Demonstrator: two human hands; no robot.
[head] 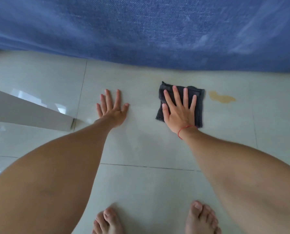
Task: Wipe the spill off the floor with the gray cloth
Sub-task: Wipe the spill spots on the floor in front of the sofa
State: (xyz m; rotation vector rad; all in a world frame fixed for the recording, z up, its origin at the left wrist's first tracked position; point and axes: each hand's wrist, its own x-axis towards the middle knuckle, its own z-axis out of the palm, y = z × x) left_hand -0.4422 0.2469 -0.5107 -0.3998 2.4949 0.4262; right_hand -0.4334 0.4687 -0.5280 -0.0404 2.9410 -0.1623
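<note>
- Bare feet (pixel 203 218) stand nearest on the floor (pixel 149 191); wet tile could slip.
- Left hand (pixel 113 109) braces flat, fingers apart, empty.
- Right hand (pixel 179 112) presses splayed on the gray cloth (pixel 198 105); spill (pixel 222 97) lies just right, untouched, and may smear.

arms: bare, no sleeves | right wrist: thin red string bracelet (pixel 184 129) | feet (pixel 202 218): bare

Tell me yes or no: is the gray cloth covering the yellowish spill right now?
No. The gray cloth lies flat under the right hand, apart from the spill, which sits uncovered on the tile beside it.
</note>
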